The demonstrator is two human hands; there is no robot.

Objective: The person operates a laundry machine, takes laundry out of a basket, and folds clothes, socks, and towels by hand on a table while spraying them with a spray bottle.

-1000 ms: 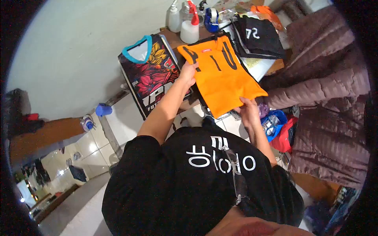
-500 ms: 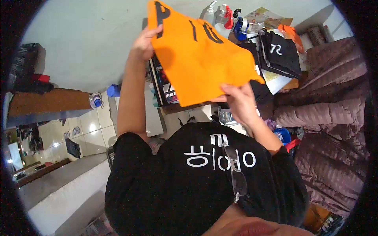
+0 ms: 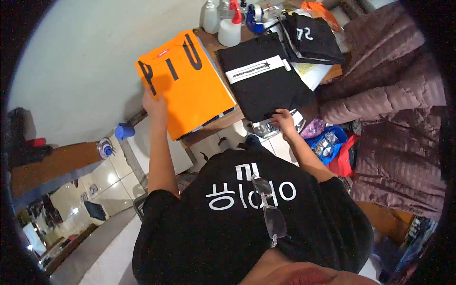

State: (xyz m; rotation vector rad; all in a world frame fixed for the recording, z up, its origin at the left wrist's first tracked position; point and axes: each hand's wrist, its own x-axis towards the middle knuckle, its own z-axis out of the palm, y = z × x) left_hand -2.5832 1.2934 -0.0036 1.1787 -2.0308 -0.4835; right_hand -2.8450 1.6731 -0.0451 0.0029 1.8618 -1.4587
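Note:
A folded orange shirt [image 3: 190, 90] with dark letters lies on the stack at the left of the table. My left hand [image 3: 155, 105] is at its left edge, with the fingers pressed on the cloth near the letter P. To the right lies a folded black garment [image 3: 259, 97] with a white printed band. My right hand [image 3: 284, 121] is at the near edge of this black garment, its fingers apart and nothing held in them.
Spray bottles [image 3: 230, 31] and a blue tape dispenser [image 3: 255, 19] stand at the back. Folded black clothes [image 3: 313, 40] lie at the back right. A blue bag [image 3: 327, 145] and a red bag [image 3: 343, 159] sit below, beside a purple-brown curtain [image 3: 389, 104].
The orange shirt moved from the right pile, through the air, onto the left stack, covering the patterned shirt. My right hand let go of it and is back by the uncovered black garment.

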